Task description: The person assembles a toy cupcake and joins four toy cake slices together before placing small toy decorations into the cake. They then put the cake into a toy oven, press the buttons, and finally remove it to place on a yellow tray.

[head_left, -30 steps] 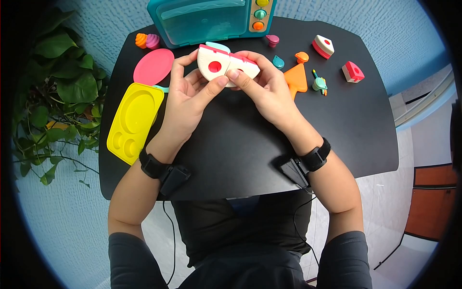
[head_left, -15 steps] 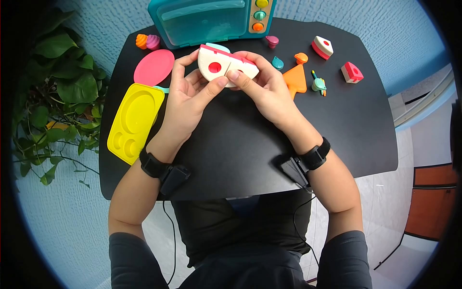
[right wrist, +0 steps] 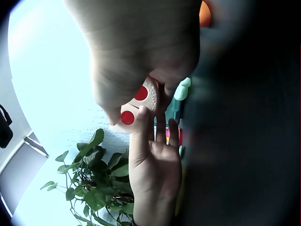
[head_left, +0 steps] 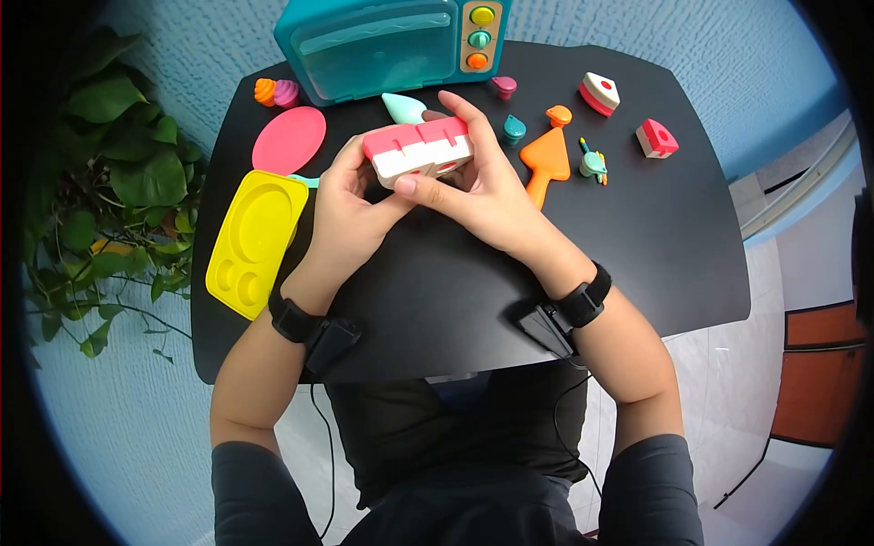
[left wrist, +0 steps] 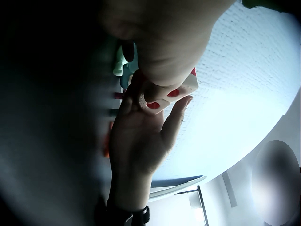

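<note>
Two toy cake slices, white and pink with red dots, sit side by side between both hands above the black table. The left hand grips the left slice, fingers behind it and thumb at its lower edge. The right hand holds the right slice, its thumb across the front and its index finger raised at the far side. In the right wrist view, red dots show on the white face of the cake slices. Just beyond them lies a mint-green teardrop-shaped toy piece, partly hidden.
A teal toy oven stands at the back. To the left lie a pink plate, a yellow tray and toy cupcakes. On the right are an orange toy spatula, small toppings and two more cake slices.
Both hands have tipped the joined slices, so their pink side now faces up toward the head camera. More of the mint-green piece shows behind them. The head view has shifted slightly.
</note>
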A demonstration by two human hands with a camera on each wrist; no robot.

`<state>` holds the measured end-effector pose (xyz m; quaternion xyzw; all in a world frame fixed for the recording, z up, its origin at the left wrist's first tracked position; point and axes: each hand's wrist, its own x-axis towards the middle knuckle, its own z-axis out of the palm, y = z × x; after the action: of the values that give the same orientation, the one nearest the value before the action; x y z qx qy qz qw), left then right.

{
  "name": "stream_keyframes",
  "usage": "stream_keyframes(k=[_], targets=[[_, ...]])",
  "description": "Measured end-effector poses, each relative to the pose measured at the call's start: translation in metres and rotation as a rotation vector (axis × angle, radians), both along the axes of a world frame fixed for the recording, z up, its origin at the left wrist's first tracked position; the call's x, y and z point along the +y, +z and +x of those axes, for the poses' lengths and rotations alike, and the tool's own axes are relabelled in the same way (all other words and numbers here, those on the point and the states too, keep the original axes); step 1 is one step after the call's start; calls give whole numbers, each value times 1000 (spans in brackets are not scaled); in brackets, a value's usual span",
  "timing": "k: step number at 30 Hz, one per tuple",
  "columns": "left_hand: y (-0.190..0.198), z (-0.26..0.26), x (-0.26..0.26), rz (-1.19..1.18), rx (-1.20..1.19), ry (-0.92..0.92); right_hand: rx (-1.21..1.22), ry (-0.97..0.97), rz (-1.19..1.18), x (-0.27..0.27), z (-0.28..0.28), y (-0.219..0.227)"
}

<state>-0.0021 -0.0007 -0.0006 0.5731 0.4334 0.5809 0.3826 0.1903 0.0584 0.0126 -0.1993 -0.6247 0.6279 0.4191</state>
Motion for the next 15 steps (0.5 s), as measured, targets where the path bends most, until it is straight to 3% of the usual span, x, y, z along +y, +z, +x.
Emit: stream_keyframes(k=[6,8,15], targets=[[3,4,-2,53,17,3,-45,14,101,1,2,-2],[5,6,-3,14,12,15,-191,-69,228,-1,3,1],[6,8,-5,13,37,29,-206,-147,351,3,1,-7]])
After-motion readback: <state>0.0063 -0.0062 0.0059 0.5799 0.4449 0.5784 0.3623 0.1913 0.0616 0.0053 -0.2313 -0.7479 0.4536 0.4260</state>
